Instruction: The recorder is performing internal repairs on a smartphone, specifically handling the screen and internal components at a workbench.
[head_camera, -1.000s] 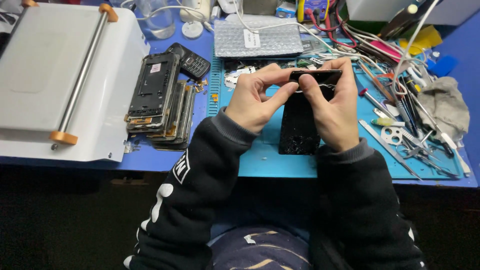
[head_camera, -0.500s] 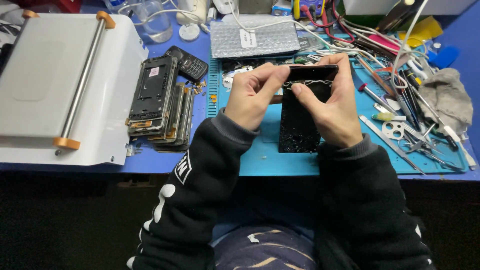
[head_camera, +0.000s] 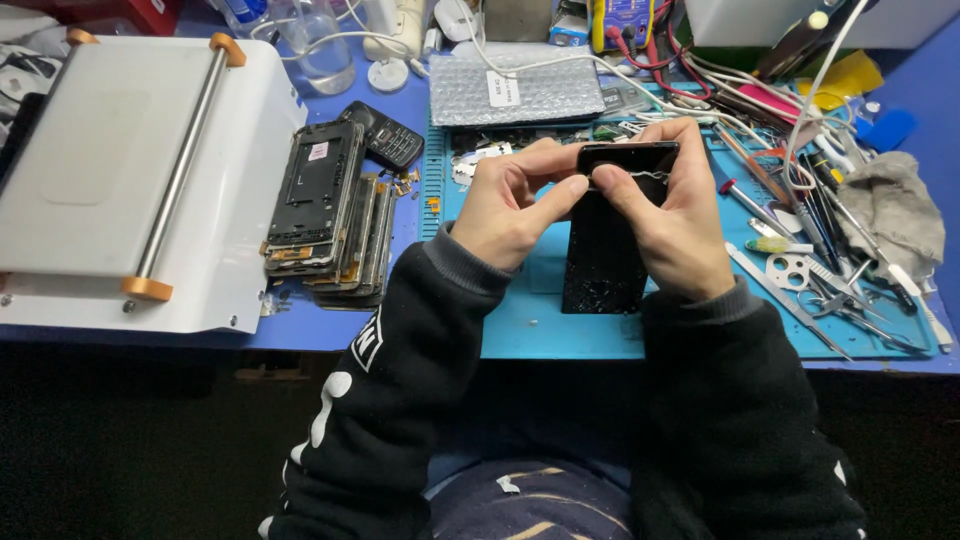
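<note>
At the far left, a white flat machine (head_camera: 110, 180) with a metal roller bar is seen on the blue table (head_camera: 330, 330). Just beside it, to the right, a stack of opened phone frames (head_camera: 325, 210) is laid, and a small black keypad phone (head_camera: 385, 135) is placed behind the stack.

Next, the left hand (head_camera: 505, 205) is raised over the teal work mat (head_camera: 520, 300). Its thumb and forefinger are closed on the left side of the upper end of a black phone screen panel (head_camera: 605, 255), and the forefinger is stretched toward the right hand.

The panel is held near the middle of the mat, its upper end lifted between both hands and its lower end pointing to the person. Its surface is seen cracked in the lower part. It is judged to be light, thin and stiff, but very fragile and with sharp splinters; it should be taken by the side edges, not by the broken face.

The right hand (head_camera: 675, 225) is wrapped around the right edge of the panel, with the thumb pressed on the top end, where a thin pale strip is seen under the fingertips.

At the far right, many tweezers and screwdrivers (head_camera: 820, 270), cables and a grey cloth (head_camera: 905, 215) are scattered.
</note>
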